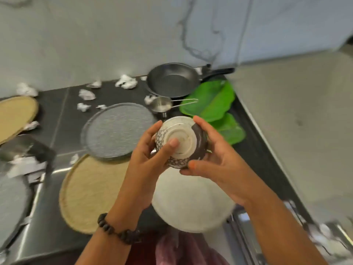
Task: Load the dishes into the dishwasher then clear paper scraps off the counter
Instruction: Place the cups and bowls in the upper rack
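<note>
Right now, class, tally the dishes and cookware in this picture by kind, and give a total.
Patterned bowl, held by left hand and right hand: 1
Woven trays: 2
Grey plates: 2
White plate: 1
Green leaf plates: 2
Frying pan: 1
Metal cup: 1
Total: 10

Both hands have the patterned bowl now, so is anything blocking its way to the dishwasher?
Cannot say: the dishwasher is not clearly in view. The left hand and right hand grip the upturned bowl clear above the white plate, with nothing else touching it.

Bare counter strip (57, 115) between plates
</note>
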